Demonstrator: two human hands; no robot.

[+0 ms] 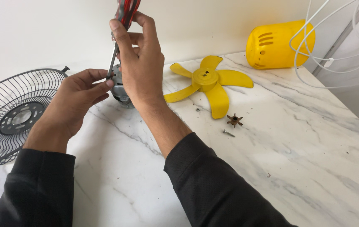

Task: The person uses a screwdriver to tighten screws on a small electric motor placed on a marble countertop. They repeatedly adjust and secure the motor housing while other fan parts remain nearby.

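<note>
My right hand point(139, 63) grips a screwdriver with a red and black handle point(125, 10), held nearly upright with its thin shaft pointing down. The tip meets a small grey metal fan motor point(118, 89) that stands on the white marble table point(314, 147). My left hand point(76, 98) steadies the motor from its left side, with the fingertips on its top edge. Most of the motor is hidden behind my right hand.
A grey wire fan guard point(11, 113) lies at the left. A yellow fan blade point(207, 82) lies behind my right arm, with a small brown star-shaped part point(234, 120) and a loose screw point(228, 133) nearby. A yellow motor cover point(278, 44) and a white wire guard point(335, 46) sit at the back right.
</note>
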